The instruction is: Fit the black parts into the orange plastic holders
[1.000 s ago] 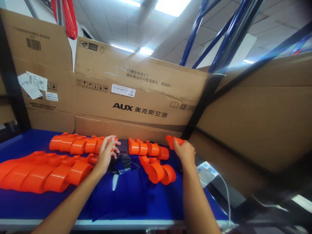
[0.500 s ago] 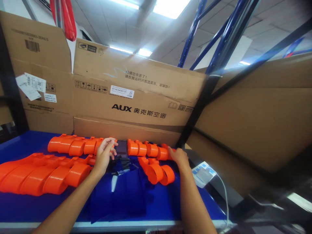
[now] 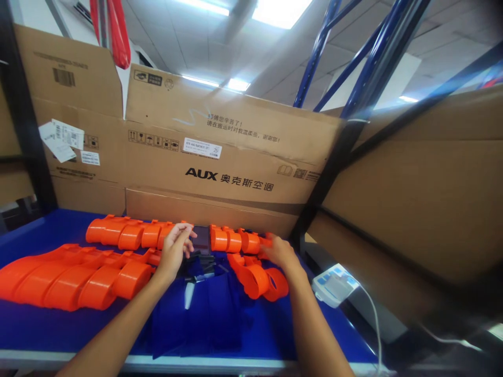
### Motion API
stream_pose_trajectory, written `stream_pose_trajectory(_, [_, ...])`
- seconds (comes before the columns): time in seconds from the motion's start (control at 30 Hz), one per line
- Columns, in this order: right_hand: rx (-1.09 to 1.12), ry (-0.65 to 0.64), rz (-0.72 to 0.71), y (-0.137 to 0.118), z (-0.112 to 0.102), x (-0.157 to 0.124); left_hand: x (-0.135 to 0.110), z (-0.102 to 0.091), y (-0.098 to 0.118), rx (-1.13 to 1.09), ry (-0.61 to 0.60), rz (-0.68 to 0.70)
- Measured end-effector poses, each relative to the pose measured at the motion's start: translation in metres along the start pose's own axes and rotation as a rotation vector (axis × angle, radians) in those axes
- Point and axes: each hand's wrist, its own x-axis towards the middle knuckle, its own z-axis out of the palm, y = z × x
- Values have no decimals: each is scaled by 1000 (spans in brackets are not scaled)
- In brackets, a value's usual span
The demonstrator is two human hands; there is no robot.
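Note:
My left hand (image 3: 176, 248) hovers near the middle of the blue table, fingers loosely bent and apart, holding nothing. Beside it are a row of orange plastic rings (image 3: 131, 235) and a dark flat phone-like device (image 3: 201, 240). My right hand (image 3: 281, 251) reaches to the right end of another row of orange rings (image 3: 234, 242), its fingers around the end ring, partly hidden. Just in front of that hand lie two loose-looking orange rings (image 3: 255, 281). A larger orange ring row (image 3: 63, 283) lies at the left front.
Dark blue sheets or bags (image 3: 196, 319) and a white-handled tool (image 3: 189, 294) lie at the front middle. A white device with a cable (image 3: 336, 285) sits at the right edge. A cardboard wall (image 3: 228, 204) and a dark post (image 3: 320, 188) bound the table (image 3: 271, 335).
My right hand has moved slightly left along the back right row of orange rings. My left hand stays almost still. The view has shifted a little.

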Motion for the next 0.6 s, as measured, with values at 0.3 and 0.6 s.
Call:
stream_pose_trajectory(0.3, [-6, 216, -7, -9, -31, -11, -1, 2, 2, -12, -9, 7])
stream_pose_trajectory(0.6, [46, 575, -199, -59, -87, -56, -3, 3, 6, -16, -31, -16])
